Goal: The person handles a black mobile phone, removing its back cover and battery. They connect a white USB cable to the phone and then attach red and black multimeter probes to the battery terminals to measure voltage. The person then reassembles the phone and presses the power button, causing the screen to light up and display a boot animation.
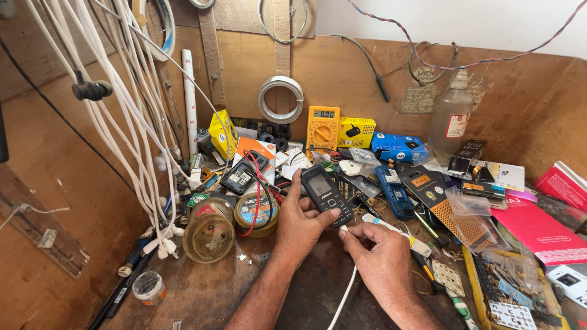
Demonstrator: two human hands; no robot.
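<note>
Small black keypad phone held above the cluttered brown wooden workbench, white cable plug at its base.

The left hand clasped the phone from behind, thumb on its keypad edge; the right hand pinched the thin white cable at the bottom port. A straight, gentle push, with the phone steadied, seemed the safest seating.

We see a small black glossy plastic keypad phone over the rough, stained brown wooden table; a clear plastic bottle at two o'clock.

Worn wooden bench: round tins, small boxes, tools.
</note>
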